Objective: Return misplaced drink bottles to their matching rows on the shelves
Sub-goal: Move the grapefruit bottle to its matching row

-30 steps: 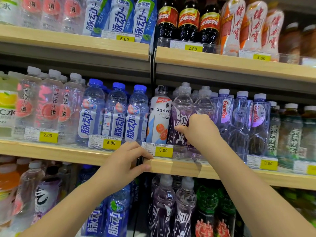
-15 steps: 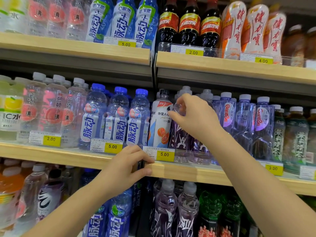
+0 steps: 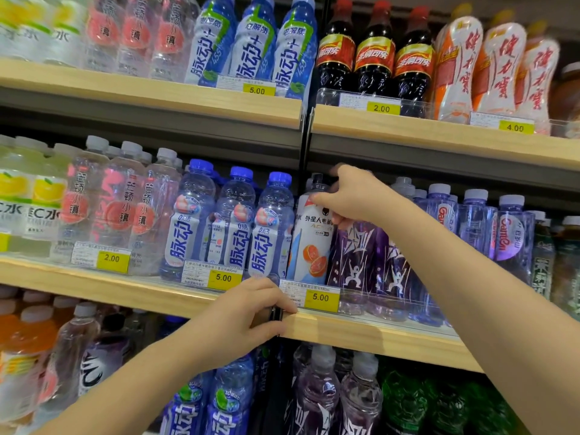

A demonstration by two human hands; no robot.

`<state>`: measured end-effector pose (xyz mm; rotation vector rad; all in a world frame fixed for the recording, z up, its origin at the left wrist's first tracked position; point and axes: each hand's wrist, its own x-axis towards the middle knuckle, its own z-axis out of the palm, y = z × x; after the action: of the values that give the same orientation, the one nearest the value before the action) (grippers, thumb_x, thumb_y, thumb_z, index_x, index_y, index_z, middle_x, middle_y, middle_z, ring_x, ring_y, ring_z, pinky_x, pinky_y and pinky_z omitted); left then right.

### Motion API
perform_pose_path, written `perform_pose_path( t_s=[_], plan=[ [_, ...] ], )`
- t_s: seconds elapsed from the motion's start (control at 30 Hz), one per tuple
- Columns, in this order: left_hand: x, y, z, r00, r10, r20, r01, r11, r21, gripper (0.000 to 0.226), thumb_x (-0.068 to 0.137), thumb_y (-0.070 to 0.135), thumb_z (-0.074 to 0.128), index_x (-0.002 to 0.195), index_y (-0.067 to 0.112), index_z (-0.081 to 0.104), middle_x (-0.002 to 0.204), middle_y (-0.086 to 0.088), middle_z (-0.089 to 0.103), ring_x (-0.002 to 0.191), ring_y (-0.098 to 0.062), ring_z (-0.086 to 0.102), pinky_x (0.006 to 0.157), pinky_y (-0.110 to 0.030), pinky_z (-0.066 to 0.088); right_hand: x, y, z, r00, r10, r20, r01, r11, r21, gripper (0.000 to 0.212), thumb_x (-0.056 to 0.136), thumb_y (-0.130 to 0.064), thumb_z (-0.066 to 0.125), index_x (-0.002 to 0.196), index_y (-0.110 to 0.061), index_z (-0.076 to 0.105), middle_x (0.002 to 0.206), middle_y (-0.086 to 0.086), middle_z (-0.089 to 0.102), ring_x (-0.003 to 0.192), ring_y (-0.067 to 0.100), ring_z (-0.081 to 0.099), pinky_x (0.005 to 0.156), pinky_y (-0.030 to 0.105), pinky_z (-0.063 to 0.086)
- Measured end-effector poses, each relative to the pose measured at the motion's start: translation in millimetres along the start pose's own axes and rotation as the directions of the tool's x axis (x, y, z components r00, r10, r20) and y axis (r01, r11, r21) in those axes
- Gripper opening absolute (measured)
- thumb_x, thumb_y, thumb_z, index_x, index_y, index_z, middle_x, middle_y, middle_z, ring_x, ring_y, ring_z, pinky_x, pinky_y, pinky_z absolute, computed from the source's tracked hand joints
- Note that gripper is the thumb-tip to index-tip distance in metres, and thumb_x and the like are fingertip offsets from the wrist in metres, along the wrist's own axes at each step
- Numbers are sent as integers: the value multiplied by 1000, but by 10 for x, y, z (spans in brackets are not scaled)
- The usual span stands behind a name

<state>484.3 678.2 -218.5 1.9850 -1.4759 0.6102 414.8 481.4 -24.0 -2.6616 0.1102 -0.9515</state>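
Observation:
A white bottle [image 3: 310, 243] with a black cap and a grapefruit picture stands on the middle shelf [image 3: 376, 335], between the blue-capped bottles [image 3: 235, 224] and a row of purple-labelled bottles [image 3: 361, 262]. My right hand [image 3: 351, 196] is closed around the white bottle's neck and shoulder, hiding most of its cap. My left hand [image 3: 244, 312] grips the front edge of the middle shelf just left of the yellow 5.00 price tag [image 3: 320, 297], thumb underneath.
Clear bottles with pink labels [image 3: 110, 208] fill the shelf's left part, pale blue bottles [image 3: 477, 224] the right. The top shelf holds dark cola bottles [image 3: 373, 58]. Below stand more purple bottles [image 3: 317, 400] and green ones [image 3: 405, 403]. Rows are tightly packed.
My right hand left the purple bottles, rose, and moved left onto the white bottle's neck. My left hand stayed on the shelf edge. The camera came closer.

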Motion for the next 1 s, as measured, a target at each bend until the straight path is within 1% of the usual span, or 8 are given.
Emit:
perform_pose_path(
  t_s=[0.13,0.23,0.33,0.47,0.6,0.8,0.9,1.0],
  plan=[
    [-5,31,4,1000,-1,-15,1,1000,2,22,94,36,66,115,42,63,110,27,54,111,2,49,94,-19,43,-5,-37,-3,997,-34,-73,26,993,-112,59,87,-54,75,113,-5,58,72,4,69,39,8,65,33,19,43],
    [-15,55,4,1000,-11,-13,11,1000,-4,22,94,34,65,115,41,64,110,26,54,111,3,48,94,-20,44,-22,-74,6,998,-17,-65,8,989,-150,57,86,-60,73,99,-8,55,72,2,68,39,8,65,32,18,42],
    [-19,55,7,1000,-13,-11,13,1000,7,22,94,38,64,115,42,63,111,26,54,113,5,47,96,-18,42,-16,-71,14,999,3,-41,-8,995,-99,59,86,-59,75,111,-12,49,78,3,68,45,7,69,36,19,48],
    [-13,28,1,1000,-9,-4,9,1000,-11,22,94,38,64,114,44,62,111,27,54,113,5,47,95,-19,43,-18,-91,28,996,35,82,-44,993,113,88,87,-47,80,150,-9,32,78,8,74,56,12,74,44,24,55],
    [-17,-27,12,999,17,-30,-18,1000,-11,20,92,39,67,111,45,63,112,27,55,116,1,48,96,-19,42,-54,-69,34,993,40,113,-53,992,112,89,86,-42,82,150,-11,28,62,3,75,57,15,75,46,25,57],
    [-22,-65,47,996,39,-86,-36,999,42,20,90,47,66,110,46,63,111,29,54,116,0,45,95,-17,37,-163,-39,54,999,18,-38,-16,999,29,103,71,-66,83,147,-11,40,93,-3,63,57,10,71,44,22,56],
    [-24,-61,57,996,33,-80,-30,999,44,22,89,51,64,110,46,61,112,29,53,117,1,44,94,-15,37,-216,-37,85,999,-14,-53,14,1000,-5,118,71,-75,77,158,-9,33,104,-5,63,55,9,68,37,13,46],
    [-34,-62,70,997,24,-78,-22,999,35,23,88,50,64,111,46,60,112,27,54,116,-1,45,94,-17,39,-249,-10,112,1000,-15,-6,16,998,67,115,75,-71,77,162,-18,25,93,-11,62,58,2,71,43,18,52]
  ],
)
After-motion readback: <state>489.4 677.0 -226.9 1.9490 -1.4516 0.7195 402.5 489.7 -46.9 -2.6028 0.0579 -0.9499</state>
